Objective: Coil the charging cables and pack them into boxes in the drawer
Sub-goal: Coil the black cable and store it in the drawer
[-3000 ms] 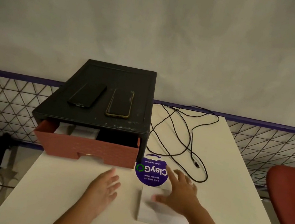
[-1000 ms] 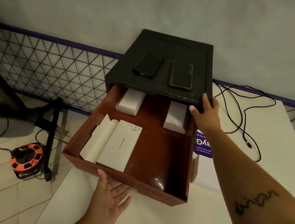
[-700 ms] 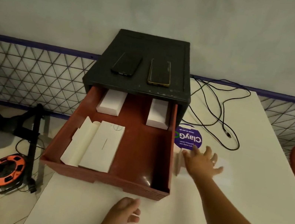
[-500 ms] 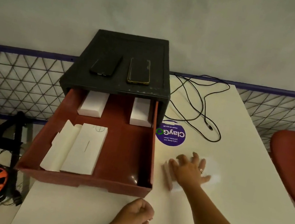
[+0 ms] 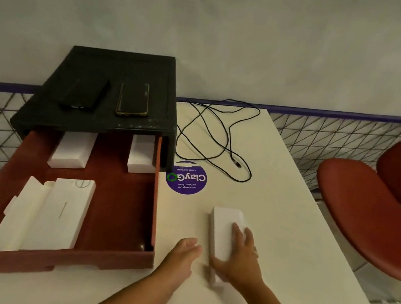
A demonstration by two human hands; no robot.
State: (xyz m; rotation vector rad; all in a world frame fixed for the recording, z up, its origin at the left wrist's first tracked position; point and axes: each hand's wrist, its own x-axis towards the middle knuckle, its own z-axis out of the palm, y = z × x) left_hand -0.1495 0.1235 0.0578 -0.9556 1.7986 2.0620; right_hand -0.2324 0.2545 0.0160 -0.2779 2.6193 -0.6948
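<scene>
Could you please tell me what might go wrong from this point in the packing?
The red open drawer is pulled far out, its left front corner seemingly past the white table edge; pressing down could tip it.
The loose black charging cable lies in crossed loops and may knot while being coiled.

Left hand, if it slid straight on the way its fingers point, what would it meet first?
Most likely the white box that the right hand grips; the left hand points at its side, though depth is unclear.
</scene>
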